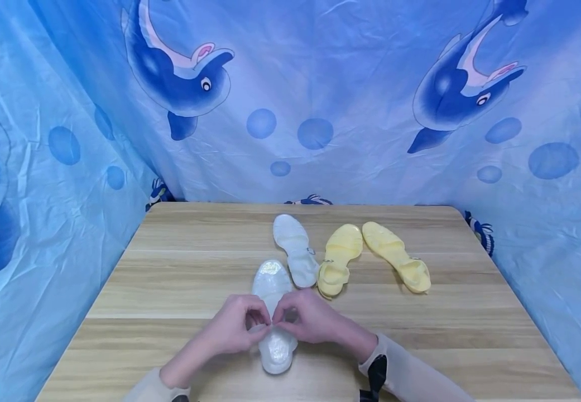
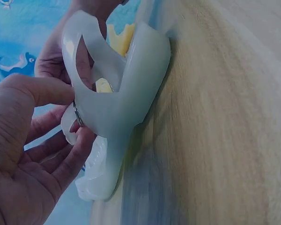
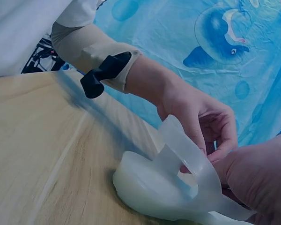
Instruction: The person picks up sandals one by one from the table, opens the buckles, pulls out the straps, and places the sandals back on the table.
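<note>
A translucent white jelly sandal (image 1: 271, 285) lies sole down near the front of the table, its toe pointing away from me. Over its middle, the fingertips of both hands meet at the ankle strap (image 2: 71, 51). My left hand (image 1: 235, 326) pinches the strap beside a small metal buckle (image 2: 77, 114), thumb and fingers on either side. From the right, my right hand (image 1: 315, 319) pinches the strap close to those fingertips, its grip partly hidden behind the strap in the left wrist view. The heel (image 3: 147, 180) rests on the wood.
Just beyond, a second white sandal (image 1: 295, 245) lies angled on the wooden table (image 1: 179, 268). To its right are two yellow sandals, one upright-pointing (image 1: 342, 248) and one slanted (image 1: 393, 251). A blue dolphin-print curtain (image 1: 290, 72) surrounds the table's back and sides.
</note>
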`<control>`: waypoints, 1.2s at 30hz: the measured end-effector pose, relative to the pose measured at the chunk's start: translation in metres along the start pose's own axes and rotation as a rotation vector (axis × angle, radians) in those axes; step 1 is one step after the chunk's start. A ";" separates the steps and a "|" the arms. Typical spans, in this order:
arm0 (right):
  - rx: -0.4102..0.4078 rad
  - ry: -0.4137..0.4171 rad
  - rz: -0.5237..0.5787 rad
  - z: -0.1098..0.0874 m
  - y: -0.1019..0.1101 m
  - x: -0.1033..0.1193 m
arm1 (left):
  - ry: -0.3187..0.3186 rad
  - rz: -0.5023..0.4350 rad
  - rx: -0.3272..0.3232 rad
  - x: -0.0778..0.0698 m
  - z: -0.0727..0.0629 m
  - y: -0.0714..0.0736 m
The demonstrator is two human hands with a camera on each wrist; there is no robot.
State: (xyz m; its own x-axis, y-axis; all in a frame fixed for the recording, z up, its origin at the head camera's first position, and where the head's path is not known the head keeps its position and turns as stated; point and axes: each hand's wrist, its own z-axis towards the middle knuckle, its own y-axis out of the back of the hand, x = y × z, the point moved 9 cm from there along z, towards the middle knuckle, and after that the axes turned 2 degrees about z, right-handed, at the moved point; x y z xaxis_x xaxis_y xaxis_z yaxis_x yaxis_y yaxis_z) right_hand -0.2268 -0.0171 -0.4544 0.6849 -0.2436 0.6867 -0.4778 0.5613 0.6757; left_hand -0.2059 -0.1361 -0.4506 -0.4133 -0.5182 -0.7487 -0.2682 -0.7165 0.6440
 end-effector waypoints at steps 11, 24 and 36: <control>0.013 0.047 0.033 0.001 -0.005 -0.002 | -0.082 -0.006 -0.013 -0.001 0.001 0.000; 0.045 -0.067 0.136 0.006 -0.007 -0.013 | -0.024 -0.071 -0.067 0.007 -0.005 0.007; 0.026 -0.069 0.113 0.003 -0.005 -0.015 | -0.011 -0.092 -0.071 0.009 -0.008 0.007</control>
State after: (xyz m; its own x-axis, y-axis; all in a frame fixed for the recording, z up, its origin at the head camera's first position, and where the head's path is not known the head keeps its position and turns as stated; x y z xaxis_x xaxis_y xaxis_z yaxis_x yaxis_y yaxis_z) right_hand -0.2366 -0.0190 -0.4677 0.5869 -0.2346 0.7749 -0.5642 0.5680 0.5992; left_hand -0.2049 -0.1500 -0.4541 -0.3990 -0.4439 -0.8023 -0.2433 -0.7923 0.5594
